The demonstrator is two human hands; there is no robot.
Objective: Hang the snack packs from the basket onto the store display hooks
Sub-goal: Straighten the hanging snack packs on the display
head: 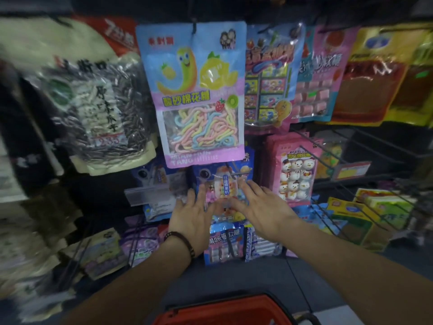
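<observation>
A clear candy pack [223, 189] with pastel sweets and a white label hangs in front of blue astronaut packs, on a display hook [237, 174] whose tip shows above it. My left hand [193, 218], with a bead bracelet on the wrist, lies fingers spread against the pack's left edge. My right hand [259, 207] lies fingers spread against its right side. Neither hand closes around it. The red basket [225, 310] sits below at the bottom edge; its contents are out of view.
A large pink-blue marshmallow rope pack [199, 95] hangs just above. A sunflower seed bag [100, 109] hangs left, a snowman marshmallow pack [295, 170] right. Bare wire hooks [328, 151] stick out at right, above boxed snacks [365, 216]. More packs [225, 242] hang below the hands.
</observation>
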